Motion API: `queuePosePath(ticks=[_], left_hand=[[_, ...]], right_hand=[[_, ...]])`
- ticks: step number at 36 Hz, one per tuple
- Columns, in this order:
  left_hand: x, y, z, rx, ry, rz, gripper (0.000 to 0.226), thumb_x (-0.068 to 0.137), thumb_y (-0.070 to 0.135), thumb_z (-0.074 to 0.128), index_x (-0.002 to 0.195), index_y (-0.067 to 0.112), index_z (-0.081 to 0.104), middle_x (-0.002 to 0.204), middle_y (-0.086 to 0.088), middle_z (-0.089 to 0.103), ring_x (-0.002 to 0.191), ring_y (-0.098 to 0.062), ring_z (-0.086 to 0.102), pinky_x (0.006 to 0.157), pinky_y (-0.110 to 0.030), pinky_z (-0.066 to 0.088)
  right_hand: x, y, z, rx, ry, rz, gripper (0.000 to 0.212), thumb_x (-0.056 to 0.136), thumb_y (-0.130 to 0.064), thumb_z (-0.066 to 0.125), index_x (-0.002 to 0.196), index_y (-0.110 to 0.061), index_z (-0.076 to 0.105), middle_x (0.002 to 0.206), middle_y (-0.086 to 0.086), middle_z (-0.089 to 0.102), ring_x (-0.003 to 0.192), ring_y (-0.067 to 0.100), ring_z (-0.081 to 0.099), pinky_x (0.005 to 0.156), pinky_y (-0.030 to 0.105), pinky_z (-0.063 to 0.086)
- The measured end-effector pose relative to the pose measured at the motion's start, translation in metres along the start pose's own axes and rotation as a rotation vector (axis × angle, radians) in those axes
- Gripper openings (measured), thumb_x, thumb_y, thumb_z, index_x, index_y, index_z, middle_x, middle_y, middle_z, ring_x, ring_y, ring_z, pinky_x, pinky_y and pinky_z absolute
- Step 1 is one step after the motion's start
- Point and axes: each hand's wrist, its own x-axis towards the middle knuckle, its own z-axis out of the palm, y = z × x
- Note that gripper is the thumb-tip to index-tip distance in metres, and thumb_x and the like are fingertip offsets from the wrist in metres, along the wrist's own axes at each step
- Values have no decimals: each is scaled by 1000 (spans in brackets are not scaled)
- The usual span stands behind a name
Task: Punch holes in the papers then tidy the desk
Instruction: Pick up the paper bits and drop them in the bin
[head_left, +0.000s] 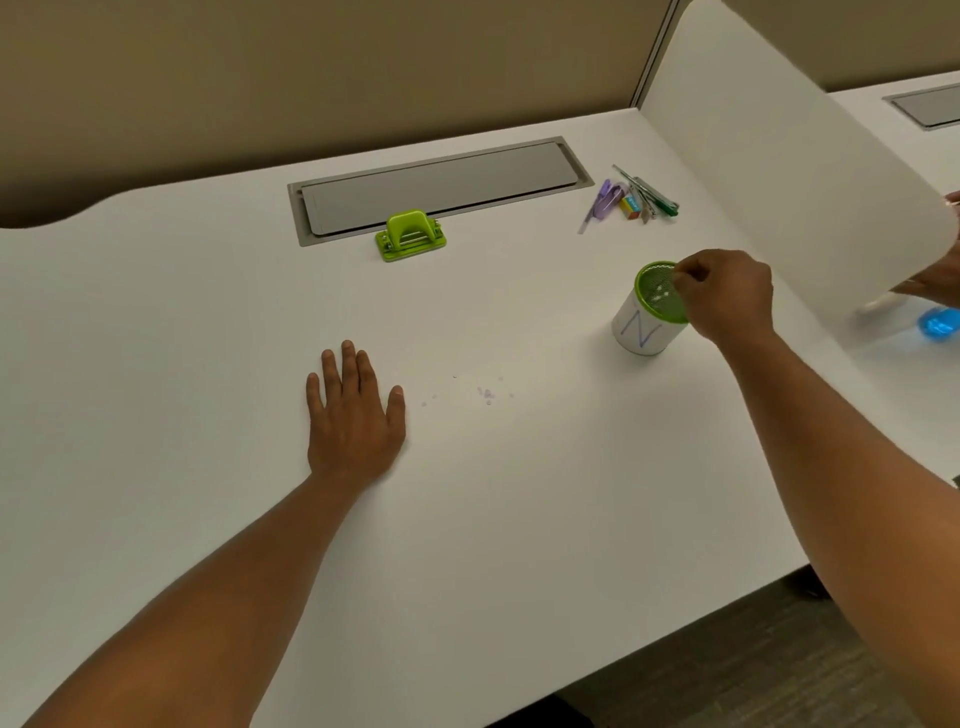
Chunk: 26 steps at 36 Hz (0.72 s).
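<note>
My left hand (353, 415) lies flat on the white desk (208, 322), palm down and fingers apart, holding nothing. Just right of it, several tiny paper dots (485, 394) are scattered on the desk. My right hand (727, 296) hovers over the right rim of a green mesh cup (641, 332) wrapped in white paper with a blue mark. Its fingertips are pinched together above the opening; I cannot tell whether they hold anything. A few white dots lie inside the cup. A green hole punch (410, 235) stands at the back, by the grey cable hatch (441, 182).
A small pile of pens, scissors and an eraser (631, 200) lies at the back right. A white divider panel (779, 171) rises along the desk's right side. Beyond it, another person's hand (935, 283) and a blue object (939, 323) show. The desk's front edge runs diagonally at lower right.
</note>
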Motion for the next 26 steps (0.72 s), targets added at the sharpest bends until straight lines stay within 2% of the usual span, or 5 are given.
queuePosePath(ticks=[7,14,18,22,26], left_hand=[[-1,2,-2,7,-21,-10,69,100,47,20,154,4,16,164,-12,6,151,-30,2,122,-49,5],[1,0,1,2,-17,-19,71,99,49,15,154,5,17,164,-11,7,152,-30,3,122,-49,6],[1,0,1,-2,-6,-22,72,98,49,15,154,5,19,164,-11,10,151,-30,5,122,-49,7],[1,0,0,15,7,-14,71,98,49,16,153,4,22,163,-13,13,151,-31,7,122,-50,9],[1,0,1,25,-2,-9,69,100,47,19,153,4,20,163,-13,11,151,-31,6,122,-49,7]], right_hand=[[-24,-27,12,32,108,-197,20,90,-25,58,96,-12,72,95,10,72,90,28,63,78,33,45],[-95,-70,69,158,-170,-409,13,91,-17,62,96,-10,72,88,11,67,80,28,63,76,39,49],[-125,-87,107,138,-342,-459,23,95,-22,58,111,-11,69,109,8,67,102,26,60,86,33,47],[-144,-104,139,24,-446,-532,40,101,-26,46,134,-6,55,145,12,50,138,28,40,111,37,33],[-168,-112,161,-83,-499,-718,51,104,-33,36,144,-1,40,156,17,33,148,33,22,119,41,19]])
